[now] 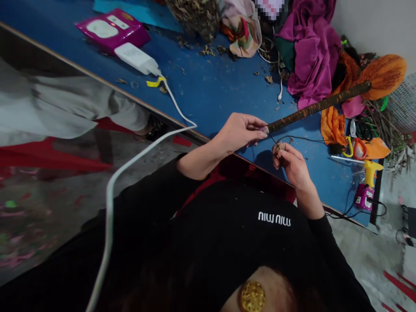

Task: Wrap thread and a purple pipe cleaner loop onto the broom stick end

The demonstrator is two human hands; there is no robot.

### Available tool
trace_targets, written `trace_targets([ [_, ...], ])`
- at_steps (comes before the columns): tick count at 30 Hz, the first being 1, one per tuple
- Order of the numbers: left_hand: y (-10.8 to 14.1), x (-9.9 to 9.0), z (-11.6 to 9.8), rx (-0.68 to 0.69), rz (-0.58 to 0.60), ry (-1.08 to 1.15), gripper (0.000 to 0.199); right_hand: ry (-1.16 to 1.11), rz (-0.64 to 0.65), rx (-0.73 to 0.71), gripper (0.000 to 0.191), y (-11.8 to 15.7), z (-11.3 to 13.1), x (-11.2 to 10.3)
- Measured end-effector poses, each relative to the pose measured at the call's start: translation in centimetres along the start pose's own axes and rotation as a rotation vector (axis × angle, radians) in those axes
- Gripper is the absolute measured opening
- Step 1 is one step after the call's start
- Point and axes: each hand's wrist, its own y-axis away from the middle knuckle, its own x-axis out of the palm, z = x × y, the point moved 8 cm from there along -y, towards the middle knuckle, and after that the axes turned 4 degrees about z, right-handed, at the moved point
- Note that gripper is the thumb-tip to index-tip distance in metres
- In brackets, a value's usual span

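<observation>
My left hand (242, 130) is closed on the near end of a long brown stick (312, 110), its fingers pinching a pale tip. The stick slants up to the right and ends at an orange cloth petal (385, 78). To the right of that tip, my right hand (292, 162) has its fingers pinched together on a thin dark cord (305, 139). The cord runs between the stick's tip and this hand, and also trails off right across the table. Exactly how it wraps the tip is hidden by my fingers.
The blue table (224, 82) carries a purple power strip (113, 28) with a white charger (138, 58); its cable hangs over the edge. Purple cloth (313, 47), scissors (353, 128), a yellow glue gun (372, 171) and dry twigs (399, 138) lie right. Someone's trousered leg (74, 104) is at left.
</observation>
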Motion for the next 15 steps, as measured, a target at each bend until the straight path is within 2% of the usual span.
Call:
trace_targets([
  [2,-0.1,0.1,0.2,0.0,0.0,-0.011,0.032,0.133,-0.073,-0.12,0.029,0.1,0.9,-0.6],
  [5,-0.3,0.4,0.7,-0.006,0.009,-0.021,0.03,0.29,-0.211,-0.394,0.034,0.4,3.1,-1.0],
  [7,-0.5,0.7,1.2,-0.003,0.016,-0.025,0.027,0.233,-0.166,-0.463,0.035,-0.2,3.5,-0.3],
  [10,-0.8,1.0,1.9,0.027,0.022,-0.044,0.025,0.113,-0.071,-0.413,0.042,-1.6,3.1,1.1],
  [15,-1.0,1.0,2.6,0.032,0.038,-0.125,0.035,0.072,-0.171,-0.276,0.052,-2.0,1.4,1.1],
])
